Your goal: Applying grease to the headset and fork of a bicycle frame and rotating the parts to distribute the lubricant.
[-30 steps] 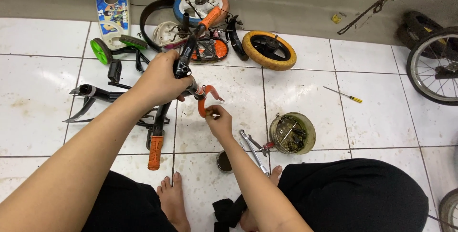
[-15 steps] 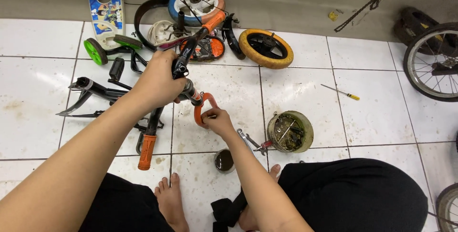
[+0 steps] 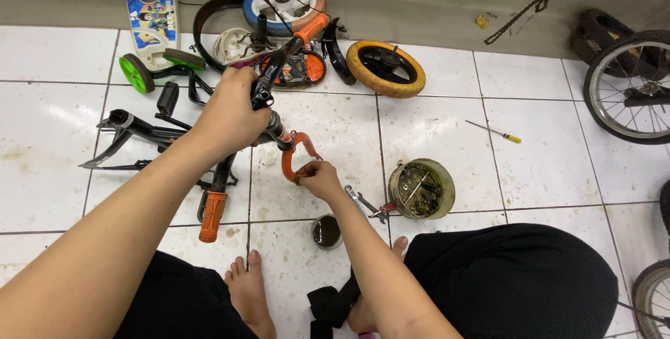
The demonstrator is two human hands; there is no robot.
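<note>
My left hand grips the middle of a black child's-bike handlebar with orange grips; one grip points toward me, the other toward the wall. Below the stem hangs an orange fork, and my right hand is closed on its lower leg. A black bike frame lies on the white tiles to the left of my left hand. My bare feet rest on the floor below.
A small yellow wheel, a multicoloured wheel, a green training wheel and a printed plate lie by the wall. A round tin of parts, pliers, a small dark cup and a screwdriver lie at right. Bigger wheels stand far right.
The view has shifted slightly. My right hand has slid a little lower on the orange fork. The left hand keeps its hold on the handlebar.
</note>
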